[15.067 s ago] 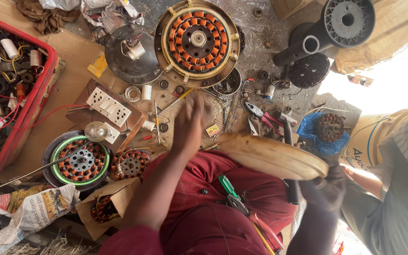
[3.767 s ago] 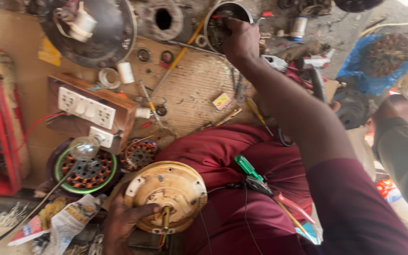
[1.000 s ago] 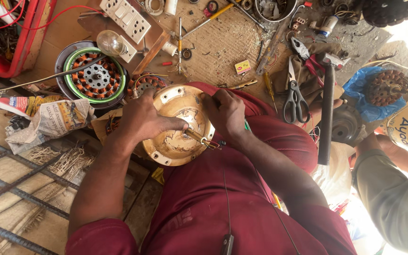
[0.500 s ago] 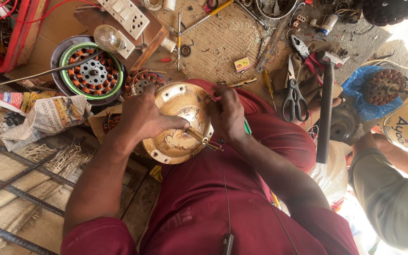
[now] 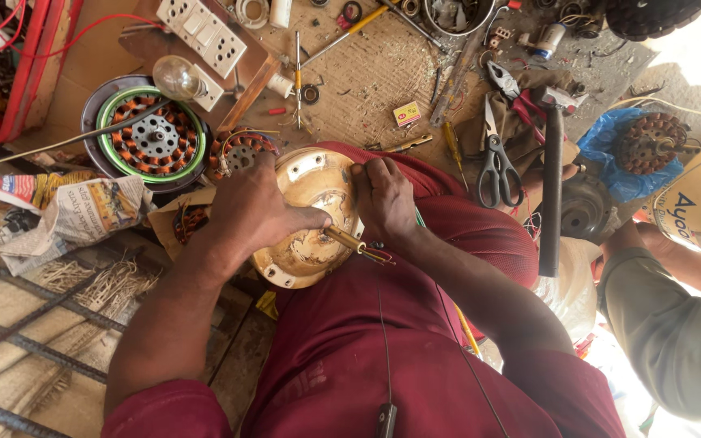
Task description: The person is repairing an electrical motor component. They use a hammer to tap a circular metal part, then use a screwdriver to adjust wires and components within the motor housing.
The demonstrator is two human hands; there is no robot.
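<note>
A round, tan metal fan-motor cover (image 5: 306, 243) rests on my lap against my maroon trousers. My left hand (image 5: 255, 209) grips its left rim, thumb reaching toward the centre. My right hand (image 5: 384, 197) presses on its right edge, fingers curled over the rim. A brass shaft (image 5: 344, 238) with thin coloured wires at its end sticks out from the cover's middle, between my hands.
A green-ringed copper-wound stator (image 5: 152, 138), a bulb (image 5: 176, 77) and a white switch board (image 5: 201, 32) lie upper left, by a red crate (image 5: 30, 77). Scissors (image 5: 496, 158), pliers (image 5: 509, 89) and a hammer (image 5: 552, 191) lie at right. Another person's arm (image 5: 675, 324) is at far right.
My view has drifted slightly; both hands stay on the cover, the right hand shifting a little along the rim. Earlier, the right hand reached out to the tools on the floor.
</note>
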